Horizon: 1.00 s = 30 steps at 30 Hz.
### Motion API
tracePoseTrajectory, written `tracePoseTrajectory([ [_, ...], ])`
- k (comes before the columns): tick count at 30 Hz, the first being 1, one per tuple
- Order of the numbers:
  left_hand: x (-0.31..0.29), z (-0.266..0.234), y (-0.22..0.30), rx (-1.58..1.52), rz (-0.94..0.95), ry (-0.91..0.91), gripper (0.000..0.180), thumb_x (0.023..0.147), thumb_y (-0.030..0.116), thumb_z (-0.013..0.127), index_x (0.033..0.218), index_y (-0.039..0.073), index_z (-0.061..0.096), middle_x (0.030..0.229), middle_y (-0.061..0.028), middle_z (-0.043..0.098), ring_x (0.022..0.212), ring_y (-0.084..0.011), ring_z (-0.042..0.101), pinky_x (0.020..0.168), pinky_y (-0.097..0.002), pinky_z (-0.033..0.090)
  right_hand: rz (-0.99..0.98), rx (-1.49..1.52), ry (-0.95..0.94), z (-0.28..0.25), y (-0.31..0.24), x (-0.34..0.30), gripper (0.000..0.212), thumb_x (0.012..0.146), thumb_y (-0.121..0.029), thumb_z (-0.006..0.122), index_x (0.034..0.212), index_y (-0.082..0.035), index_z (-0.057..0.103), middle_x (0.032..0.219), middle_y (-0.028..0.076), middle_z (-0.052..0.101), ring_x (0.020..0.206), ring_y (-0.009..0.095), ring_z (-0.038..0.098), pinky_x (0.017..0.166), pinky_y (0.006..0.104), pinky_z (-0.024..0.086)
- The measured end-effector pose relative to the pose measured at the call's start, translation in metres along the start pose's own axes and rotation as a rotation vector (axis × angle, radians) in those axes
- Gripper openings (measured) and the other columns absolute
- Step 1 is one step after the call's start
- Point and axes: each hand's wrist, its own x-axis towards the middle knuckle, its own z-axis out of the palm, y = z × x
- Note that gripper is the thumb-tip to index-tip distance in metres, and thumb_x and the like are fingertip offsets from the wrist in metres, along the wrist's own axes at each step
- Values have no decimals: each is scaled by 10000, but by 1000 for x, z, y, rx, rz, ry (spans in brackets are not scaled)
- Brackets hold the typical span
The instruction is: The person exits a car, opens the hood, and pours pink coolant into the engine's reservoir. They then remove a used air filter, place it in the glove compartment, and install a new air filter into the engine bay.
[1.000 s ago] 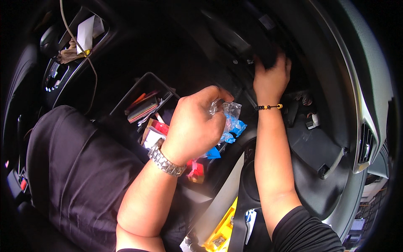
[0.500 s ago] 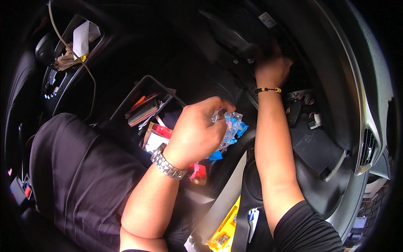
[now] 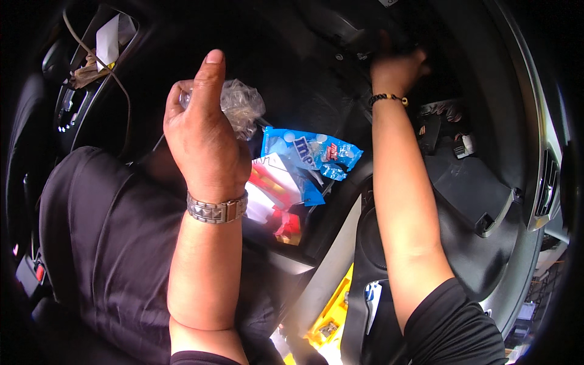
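Observation:
My left hand (image 3: pixel 207 131), with a metal watch at the wrist, is raised over the footwell. Its thumb points up and its fingers curl round a crumpled clear plastic bag (image 3: pixel 242 109). Just right of it lies a blue snack packet (image 3: pixel 307 152), on top of white and red papers (image 3: pixel 274 182). A red packet (image 3: pixel 288 226) sits nearer to me. At the far right my right hand (image 3: pixel 395 70), with a beaded bracelet, reaches into the dark space under the dashboard. Its fingers are blurred and in shadow, so what they touch is hidden.
The car door panel (image 3: pixel 468 201) curves along the right side. A yellow tray (image 3: pixel 331 313) stands low by the door sill. At upper left, a cable (image 3: pixel 115 79) hangs across a console (image 3: pixel 108 45) holding papers. My leg (image 3: pixel 115 243) fills the lower left.
My left hand has moved left and up with the clear bag, turning thumb upward. The blue packet now shows spread out on the papers. My right hand stays at the dark space, slightly shifted.

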Motion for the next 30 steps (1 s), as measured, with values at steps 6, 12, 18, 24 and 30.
tracePoseTrajectory([
  [6, 7, -23, -3, 344, 432, -21, 164, 833, -17, 720, 976, 41, 666, 1071, -74, 634, 943, -178, 629, 806, -278, 540, -2, 503, -195, -114, 5, -164, 768, 911, -185, 715, 1506, -5, 265, 1307, 203, 493, 1102, 245, 552, 959, 369, 448],
  [12, 2, -26, 20, 281, 619, -70, 397, 877, 39, 683, 1246, -19, 549, 1112, -120, 653, 1043, -212, 642, 857, -306, 566, 905, 388, -698, -154, 121, -329, 627, 895, -202, 689, 1418, -12, 401, 1247, 118, 537, 1116, 197, 554, 937, 361, 488],
  [18, 6, -53, 62, 114, 604, -296, 530, 804, 74, 769, 1260, -68, 540, 1065, -171, 689, 936, -222, 696, 785, -288, 589, 1314, 675, -944, -143, 89, -294, 510, 850, -240, 689, 1298, -57, 527, 1118, 60, 609, 958, 173, 617, 815, 359, 539],
  [24, 12, -62, 91, 1620, 1211, 129, 425, 855, 222, 737, 1185, -24, 632, 1089, -134, 706, 1079, -209, 656, 903, -307, 542, 1214, 416, -1273, -115, 79, -297, 323, 837, -225, 669, 1100, -41, 633, 949, 73, 651, 840, 163, 619, 702, 338, 508],
  [30, 43, -65, 68, 1681, 1231, 34, 288, 869, 175, 681, 1119, 32, 694, 1038, -124, 722, 1080, -249, 656, 908, -334, 530, 1357, 350, -1410, -105, 92, -286, 167, 843, -152, 606, 1001, -98, 622, 878, 49, 669, 738, 176, 662, 665, 402, 523],
])
